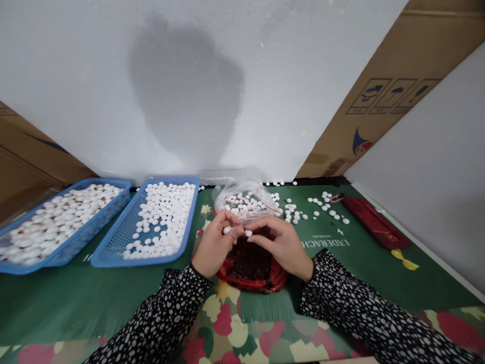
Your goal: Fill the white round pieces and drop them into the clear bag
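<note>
My left hand is closed in a pinch, with a small white ball at its thumb and fingertips. Close beside it, my right hand pinches another white ball between thumb and forefinger. Both hands hover over an open red plastic bag that holds a dark, sticky-looking mass. Right behind my fingers lies a clear zip bag with many white balls inside.
Two blue plastic baskets on the left hold many white balls. Loose white balls are scattered right of the zip bag. A dark red pouch and a yellow ribbon lie at right. A white wall and cardboard rise behind.
</note>
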